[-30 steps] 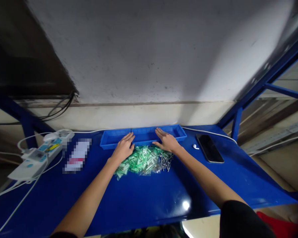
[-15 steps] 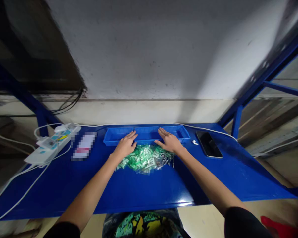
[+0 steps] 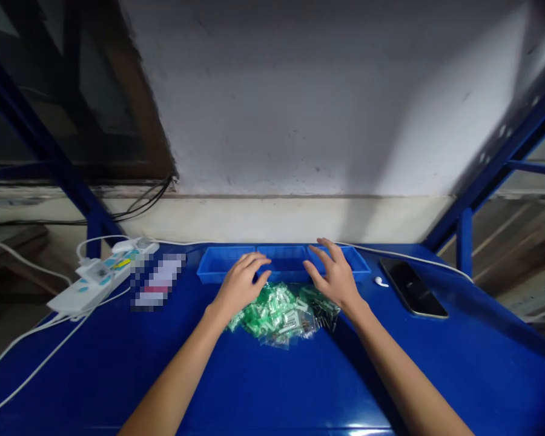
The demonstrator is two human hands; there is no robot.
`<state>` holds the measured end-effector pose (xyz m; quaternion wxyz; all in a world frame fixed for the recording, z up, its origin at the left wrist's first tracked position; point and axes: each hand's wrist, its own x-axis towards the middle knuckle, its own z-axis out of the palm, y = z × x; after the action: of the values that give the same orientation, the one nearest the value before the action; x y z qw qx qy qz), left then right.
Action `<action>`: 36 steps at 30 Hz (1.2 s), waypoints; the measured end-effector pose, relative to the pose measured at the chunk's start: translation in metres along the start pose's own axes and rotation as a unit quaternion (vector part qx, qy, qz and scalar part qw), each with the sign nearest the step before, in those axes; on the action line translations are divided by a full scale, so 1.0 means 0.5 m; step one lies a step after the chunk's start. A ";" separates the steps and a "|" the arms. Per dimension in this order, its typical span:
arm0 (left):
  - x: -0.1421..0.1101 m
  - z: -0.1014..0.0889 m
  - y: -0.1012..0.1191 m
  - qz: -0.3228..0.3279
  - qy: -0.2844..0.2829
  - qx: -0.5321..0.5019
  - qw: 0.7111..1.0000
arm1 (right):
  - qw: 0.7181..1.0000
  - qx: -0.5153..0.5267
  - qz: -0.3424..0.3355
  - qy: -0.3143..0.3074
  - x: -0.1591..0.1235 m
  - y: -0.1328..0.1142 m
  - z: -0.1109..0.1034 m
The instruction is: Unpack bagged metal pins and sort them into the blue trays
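A heap of small green plastic parts in clear bags [image 3: 277,310] lies on the blue table [image 3: 263,387], with a cluster of dark metal screws [image 3: 323,310] at its right side. My left hand [image 3: 240,286] rests palm down on the left of the heap, fingers curved and apart. Over the screws hovers my right hand [image 3: 333,275], its fingers spread and slightly raised. Neither hand holds anything. Just behind both hands stands a shallow blue tray [image 3: 218,266], and its compartments look empty.
A white power strip [image 3: 100,275] with white cables lies at the far left, a blurred card [image 3: 157,281] beside it. A black phone [image 3: 413,286] and a white earbud [image 3: 380,281] lie to the right of the tray. Blue shelf posts rise at both sides.
The view has shifted and the table looks nearer. My hands have drawn back a little from the tray's edge onto the heap, and my right hand's fingers have lifted and spread.
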<state>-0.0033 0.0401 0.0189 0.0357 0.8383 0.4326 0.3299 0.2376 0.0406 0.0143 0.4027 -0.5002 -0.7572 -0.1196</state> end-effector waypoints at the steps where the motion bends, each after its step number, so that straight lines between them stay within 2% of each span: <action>1: -0.010 -0.002 0.006 0.007 0.016 -0.012 1.000 | 1.000 0.024 0.001 0.006 0.003 -0.021 -0.006; 3: -0.029 -0.009 0.015 0.004 0.013 -0.018 1.000 | 0.997 0.080 0.021 -0.007 0.007 -0.070 -0.016; 5: -0.042 -0.020 0.020 0.005 -0.044 -0.025 0.999 | 0.987 0.143 0.059 -0.046 0.006 -0.121 -0.021; 8: -0.047 -0.033 0.016 -0.007 -0.131 -0.043 0.990 | 0.977 0.182 0.053 -0.096 -0.008 -0.171 -0.016; 10: -0.047 -0.034 0.006 -0.031 -0.158 -0.069 0.985 | 0.974 0.190 0.046 -0.114 -0.023 -0.179 -0.007; 15: -0.045 -0.025 -0.019 -0.099 -0.206 -0.179 0.957 | 0.972 0.185 0.037 -0.142 -0.048 -0.157 0.006; 18: -0.040 -0.029 -0.025 -0.134 -0.184 -0.261 0.938 | 0.972 0.191 0.035 -0.135 -0.049 -0.152 0.005; 22: -0.034 -0.027 -0.026 -0.141 -0.097 -0.313 0.934 | 0.969 0.216 0.040 -0.116 -0.054 -0.157 0.006; 29: -0.036 -0.009 -0.011 -0.076 0.022 -0.282 0.956 | 0.949 0.280 0.043 -0.137 -0.072 -0.176 0.016; 33: -0.039 -0.008 0.013 -0.037 0.049 -0.260 0.964 | 0.938 0.315 0.079 -0.123 -0.073 -0.181 0.015; 36: -0.044 -0.006 0.030 0.004 0.049 -0.242 0.969 | 0.924 0.344 0.128 -0.104 -0.071 -0.177 0.010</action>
<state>-0.0032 0.0135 0.0149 0.2153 0.7894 0.3372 0.4656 0.1657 -0.0217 0.0050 0.4812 -0.4331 -0.7189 0.2532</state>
